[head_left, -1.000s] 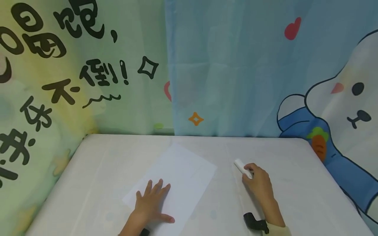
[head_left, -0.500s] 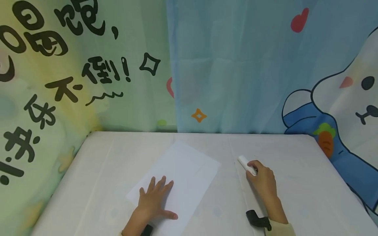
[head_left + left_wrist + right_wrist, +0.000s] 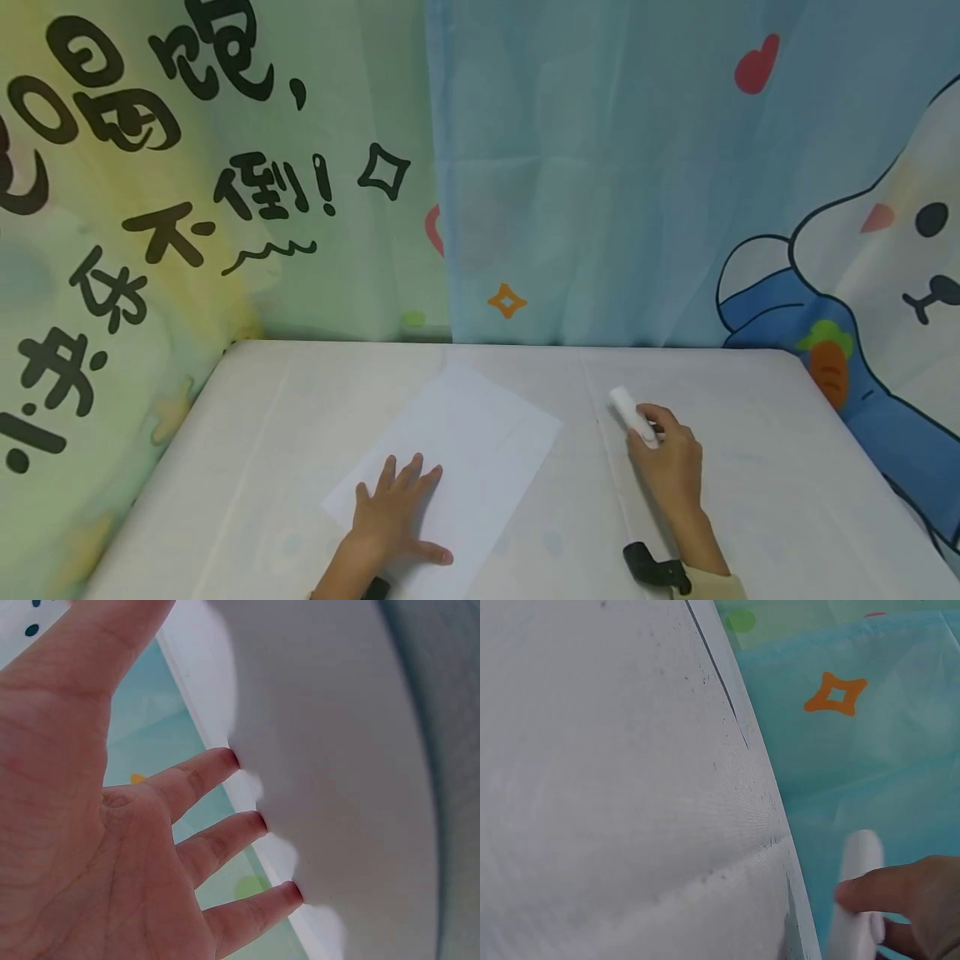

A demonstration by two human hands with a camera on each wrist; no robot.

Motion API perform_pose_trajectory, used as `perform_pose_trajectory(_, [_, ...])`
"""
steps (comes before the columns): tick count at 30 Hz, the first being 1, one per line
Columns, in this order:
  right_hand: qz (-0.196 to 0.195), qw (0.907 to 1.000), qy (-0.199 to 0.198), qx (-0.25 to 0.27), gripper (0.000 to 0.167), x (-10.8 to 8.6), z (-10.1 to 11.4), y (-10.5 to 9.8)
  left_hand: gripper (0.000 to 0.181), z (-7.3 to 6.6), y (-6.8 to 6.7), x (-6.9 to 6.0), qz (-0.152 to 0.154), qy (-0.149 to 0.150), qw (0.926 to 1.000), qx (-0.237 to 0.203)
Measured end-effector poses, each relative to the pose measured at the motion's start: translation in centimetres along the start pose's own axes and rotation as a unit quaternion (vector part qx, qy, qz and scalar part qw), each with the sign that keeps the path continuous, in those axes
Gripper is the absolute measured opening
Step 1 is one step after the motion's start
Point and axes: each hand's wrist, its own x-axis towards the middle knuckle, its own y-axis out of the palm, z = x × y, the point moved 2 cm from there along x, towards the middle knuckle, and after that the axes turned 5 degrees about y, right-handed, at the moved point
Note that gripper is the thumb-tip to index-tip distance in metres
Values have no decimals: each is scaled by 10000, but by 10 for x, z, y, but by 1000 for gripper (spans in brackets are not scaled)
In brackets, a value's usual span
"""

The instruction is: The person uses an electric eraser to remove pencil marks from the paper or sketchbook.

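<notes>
While the left hand (image 3: 393, 517) lay on the white sheet (image 3: 487, 442) with its fingers spread wide and the thumb stretched out sideways, the right hand (image 3: 670, 467) pinched a white stick (image 3: 628, 408) between thumb and fingers. The stick pointed away past the right fingertips; whether it was capped, or touched the white table (image 3: 285, 417) beneath, could not be told. The sheet ran out well beyond the left fingertips and toward the other hand, its nearest edge well apart from the right fingers.

The likeliest trouble, by judgement, was the sheet sliding: only the left hand rested on it, so the far corner beyond those fingertips had nothing on top and could turn or lift if pushed. The stick could twist or slip as well, since the right fingers gripped it toward one end and the long free part gave any knock some leverage. Behind those fingers, the black wrist piece (image 3: 656, 569) might drag the paper if the hand crossed low. White paper on a white surface also made its edge easy to misjudge.
</notes>
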Motion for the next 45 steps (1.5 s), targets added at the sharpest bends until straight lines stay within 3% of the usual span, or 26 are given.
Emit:
perform_pose_trajectory(5, [-646, 9953, 259, 675, 39, 1, 1, 1, 105, 0, 1, 0, -35, 30, 10000, 57])
perform_pose_trajectory(12, [-879, 9802, 734, 1618, 43, 1, 6, 2, 105, 0, 2, 1, -18, 10, 10000, 91])
perform_pose_trajectory(16, [-622, 9564, 1365, 2508, 47, 3, 8, 1, 106, 0, 1, 1, 8, -20, 9999, 115])
perform_pose_trajectory(19, [-327, 9276, 1874, 3216, 48, 4, 9, 2, 106, 0, 1, 0, 17, -30, 9999, 125])
perform_pose_trajectory(25, [-39, 8715, 2175, 4394, 48, 4, 14, 4, 105, 0, 1, 1, -11, -12, 9999, 152])
perform_pose_trajectory(28, [158, 8546, 2224, 4690, 48, 3, 15, 6, 105, 0, 1, 1, 7, -31, 9999, 114])
perform_pose_trajectory(36, [718, 8345, 2228, 4989, 37, -1, 13, 12, 105, -1, 2, 1, 43, -45, 9999, 93])
perform_pose_trajectory(42, [701, 8335, 2461, 4896, 35, 0, 14, 13, 105, -1, 1, 1, 21, -32, 9999, 135])
perform_pose_trajectory(45, [651, 8276, 2454, 5006, 38, 0, 15, 15, 106, -1, 0, 1, 19, -37, 9998, 170])
